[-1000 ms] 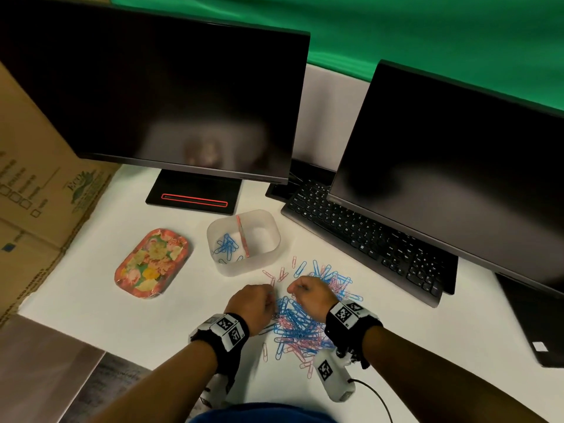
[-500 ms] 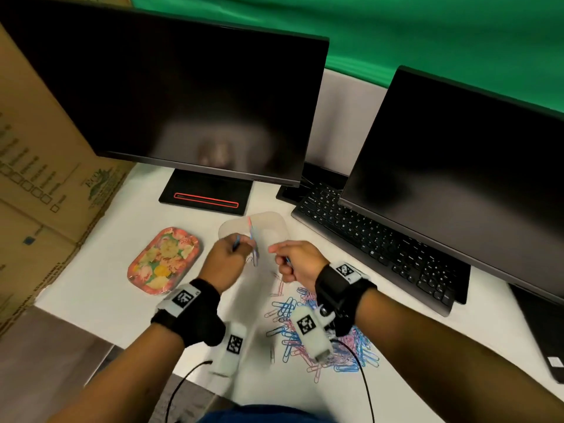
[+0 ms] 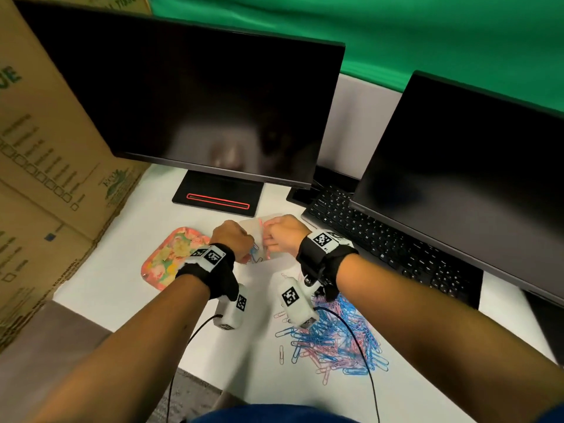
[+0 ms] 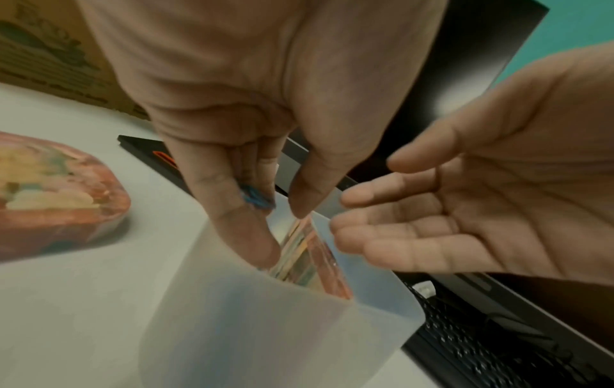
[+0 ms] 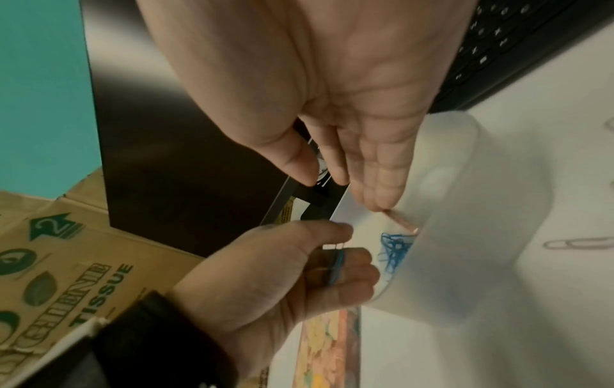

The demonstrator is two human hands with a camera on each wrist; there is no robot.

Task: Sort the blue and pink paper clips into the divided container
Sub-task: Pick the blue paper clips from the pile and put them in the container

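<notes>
Left hand (image 4: 252,126) — fingers curled, pinching a blue paper clip (image 4: 255,198) above the divided container (image 4: 265,328), left compartment. Right hand (image 4: 482,189) — fingers straight and relaxed over the right compartment. The mixed clip pile (image 3: 335,346) lies near, on the desk (image 3: 106,294).

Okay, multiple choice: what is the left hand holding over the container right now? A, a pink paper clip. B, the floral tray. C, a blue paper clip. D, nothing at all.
C: the left hand pinches a blue paper clip between thumb and fingers just above the divided container, while the right hand is flat with its fingers straight.
</notes>
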